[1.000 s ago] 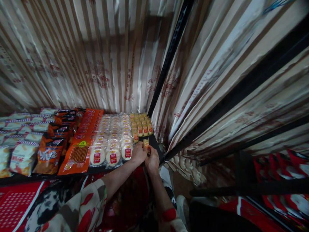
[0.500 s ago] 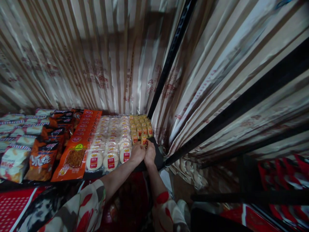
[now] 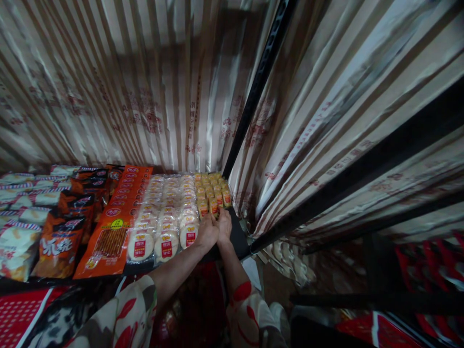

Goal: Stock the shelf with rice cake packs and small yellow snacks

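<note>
Left hand (image 3: 206, 232) and right hand (image 3: 224, 225) side by side on shelf (image 3: 237, 237) — fingertips at nearest yellow packs (image 3: 212, 193). Finger spread: cannot tell. Round cakes (image 3: 163, 217) just left of left fingers.

both hands (image 3: 216, 229) side by side, arms outstretched, fingers (image 3: 219, 214) curled forward

Bare shelf corner (image 3: 237, 237) stays open — black post (image 3: 253, 92), curtain (image 3: 326, 121) crowd right.
</note>
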Action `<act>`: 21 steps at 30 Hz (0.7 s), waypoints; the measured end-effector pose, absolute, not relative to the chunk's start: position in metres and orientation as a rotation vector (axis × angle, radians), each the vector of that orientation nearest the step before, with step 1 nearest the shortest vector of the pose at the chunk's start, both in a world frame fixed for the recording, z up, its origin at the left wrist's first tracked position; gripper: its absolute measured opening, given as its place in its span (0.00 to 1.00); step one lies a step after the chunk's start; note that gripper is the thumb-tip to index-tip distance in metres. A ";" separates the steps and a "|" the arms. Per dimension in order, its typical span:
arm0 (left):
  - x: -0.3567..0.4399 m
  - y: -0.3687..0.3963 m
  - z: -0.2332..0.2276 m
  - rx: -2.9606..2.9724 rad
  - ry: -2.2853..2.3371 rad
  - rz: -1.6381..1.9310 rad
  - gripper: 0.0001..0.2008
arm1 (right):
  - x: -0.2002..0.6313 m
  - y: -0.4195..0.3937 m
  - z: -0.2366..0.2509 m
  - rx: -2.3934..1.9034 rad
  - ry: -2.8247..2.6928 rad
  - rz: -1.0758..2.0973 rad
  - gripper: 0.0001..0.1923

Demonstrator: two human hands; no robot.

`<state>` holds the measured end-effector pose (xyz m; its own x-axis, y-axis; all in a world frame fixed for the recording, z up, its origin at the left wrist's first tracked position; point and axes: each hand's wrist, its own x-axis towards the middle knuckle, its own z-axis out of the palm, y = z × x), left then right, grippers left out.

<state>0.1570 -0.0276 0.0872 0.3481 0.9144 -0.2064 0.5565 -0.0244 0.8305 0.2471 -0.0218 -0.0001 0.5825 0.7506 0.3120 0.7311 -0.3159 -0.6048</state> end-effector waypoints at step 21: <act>0.161 -0.027 0.069 1.755 1.274 0.500 0.15 | 0.237 -0.040 0.000 -1.937 -1.204 0.095 0.19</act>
<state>0.1609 -0.0265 0.0693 0.3917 0.9044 -0.1689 0.5478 -0.0819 0.8326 0.2374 -0.0398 0.0004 0.5372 0.7716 0.3407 0.7083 -0.1933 -0.6790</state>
